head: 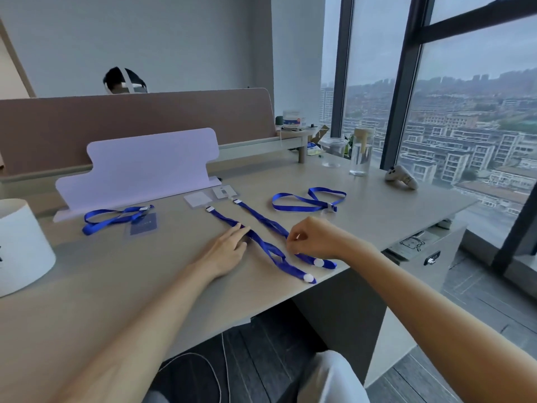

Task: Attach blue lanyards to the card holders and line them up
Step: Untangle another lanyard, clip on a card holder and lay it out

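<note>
Desk (116, 286) fills most of the view, with both hands near its front edge. A brown partition (130, 126) stands well beyond the hands, and a white cut-out board (145, 167) stands upright in front of it. A white cylinder (20, 245) sits far out to the left of the left hand.

Four blue lanyards:
- The left lanyard (261, 242) and right lanyard (261, 218) are laid out straight, side by side. They run from beyond the fingertips back toward the desk edge.
- Each ends in a white button near the right wrist.
- Each far end has a metal clip touching a clear card holder: left holder (197, 199), right holder (225, 191).
- A looped lanyard (305, 202) lies beyond the right hand, apart from the pair.
- A bunched lanyard (110, 218) lies well left of the left hand, overlapping a dark blue card holder (143, 223).

Left hand (229, 251): flat, fingers straight and together, tips pressing the left lanyard to the desk.
Right hand (311, 237): fingers curled, pinching the right lanyard.

Far beyond the right hand, window side, are a glass bottle (361, 152), a clear cup (332, 151) and a game controller (402, 177).
</note>
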{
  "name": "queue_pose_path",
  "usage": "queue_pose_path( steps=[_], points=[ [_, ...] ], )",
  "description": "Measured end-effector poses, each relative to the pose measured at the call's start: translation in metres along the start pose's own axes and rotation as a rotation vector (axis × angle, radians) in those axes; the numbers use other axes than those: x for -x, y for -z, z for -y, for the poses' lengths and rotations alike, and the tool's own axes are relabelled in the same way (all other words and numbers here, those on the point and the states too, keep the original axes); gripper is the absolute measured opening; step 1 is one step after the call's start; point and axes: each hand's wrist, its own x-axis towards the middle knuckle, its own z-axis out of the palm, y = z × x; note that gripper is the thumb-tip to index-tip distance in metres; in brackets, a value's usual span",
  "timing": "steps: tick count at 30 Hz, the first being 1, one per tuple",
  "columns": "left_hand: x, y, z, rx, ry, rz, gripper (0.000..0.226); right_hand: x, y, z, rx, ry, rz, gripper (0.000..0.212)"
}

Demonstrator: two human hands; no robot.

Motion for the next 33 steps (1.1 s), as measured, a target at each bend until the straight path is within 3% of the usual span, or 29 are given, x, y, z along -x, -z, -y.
queue_pose_path(
  steps=[5,11,15,18,20,24,33],
  points=[
    [0.003,0.000,-0.008,-0.085,0.003,-0.010,0.050,0.014,-0.022,0.009,0.305,-0.060,-0.038,0.039],
    [-0.002,-0.001,-0.008,-0.251,-0.018,0.076,0.048,0.032,-0.062,0.009,0.391,-0.037,-0.243,0.013],
    [-0.002,-0.002,-0.006,-0.251,-0.009,0.057,0.052,0.044,-0.077,0.002,0.137,-0.032,-0.370,0.025],
    [-0.003,0.000,-0.009,-0.275,0.005,0.060,0.053,0.049,-0.082,0.001,-0.123,-0.053,-0.385,0.019],
    [-0.003,0.002,-0.010,-0.275,0.026,0.053,0.054,0.052,-0.082,0.000,-0.188,-0.070,-0.364,0.028],
    [-0.009,0.004,-0.009,-0.265,0.070,0.049,0.061,0.060,-0.078,-0.002,-0.077,-0.068,-0.242,0.040],
    [-0.021,0.005,-0.007,-0.325,0.136,0.058,0.071,0.061,-0.072,-0.007,0.117,-0.036,-0.324,0.020]
  ],
)
